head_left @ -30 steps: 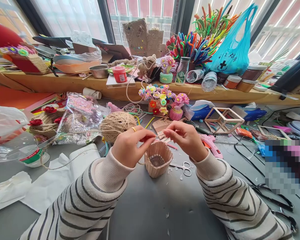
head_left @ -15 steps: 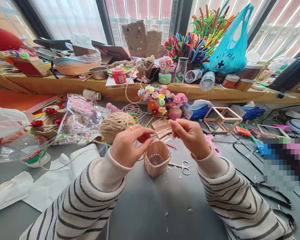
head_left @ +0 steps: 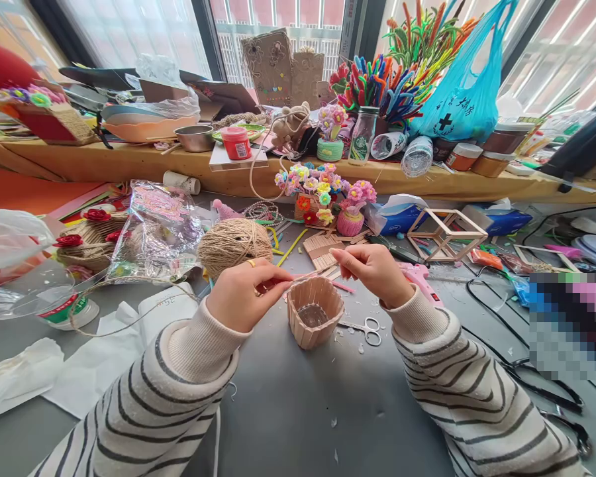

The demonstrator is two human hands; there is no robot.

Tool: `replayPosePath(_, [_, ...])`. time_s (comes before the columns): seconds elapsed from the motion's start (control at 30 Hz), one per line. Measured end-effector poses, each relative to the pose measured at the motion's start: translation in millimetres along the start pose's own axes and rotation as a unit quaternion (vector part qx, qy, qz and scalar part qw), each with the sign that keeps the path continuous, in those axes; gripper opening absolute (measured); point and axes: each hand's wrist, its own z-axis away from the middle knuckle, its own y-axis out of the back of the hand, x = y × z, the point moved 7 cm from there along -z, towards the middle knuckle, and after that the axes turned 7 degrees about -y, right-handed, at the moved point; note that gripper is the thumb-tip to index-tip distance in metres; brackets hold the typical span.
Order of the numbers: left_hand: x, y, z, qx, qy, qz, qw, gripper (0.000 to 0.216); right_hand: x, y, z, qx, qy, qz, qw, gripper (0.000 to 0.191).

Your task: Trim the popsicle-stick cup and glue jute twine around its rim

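Your two hands, in striped sleeves, meet over a cluttered grey table (head_left: pixel 298 411). Your left hand (head_left: pixel 243 295) is closed around a small red thing (head_left: pixel 267 286), mostly hidden by the fingers. A thin pale piece (head_left: pixel 305 273) sticks out of that hand. Its long axis runs left to right, nearly level, and its far end rises slightly toward your right hand (head_left: pixel 372 271). That hand has thumb and forefinger pinched together just past the piece's end. Whether they grip it is too fine to tell. Directly below the piece, between both hands and nearer to you, a cup of flat wooden sticks (head_left: pixel 314 311) stands upright on the table. Your left hand is just beside its left rim and is the closer of the two. Your right hand sits beyond its far right rim. Inside the cup, a clear round piece (head_left: pixel 312 317) lies at the bottom. Small scissors (head_left: pixel 367 329) lie just right of the cup, and a ball of twine (head_left: pixel 233 242) sits behind your left hand. On the shelf (head_left: pixel 129 165) beyond, a metal bowl (head_left: pixel 195 138) hides its contents, and bright pipe cleaners (head_left: pixel 372 83) stand bunched behind a glass bottle (head_left: pixel 363 139).
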Motion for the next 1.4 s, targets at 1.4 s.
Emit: replayPosePath(1.4, [20, -26, 53, 0.114, -0.045, -0.054, 0.991, 0.035, 10, -25, 17, 0.016, 0.002, 0.118, 0.993, 0.042])
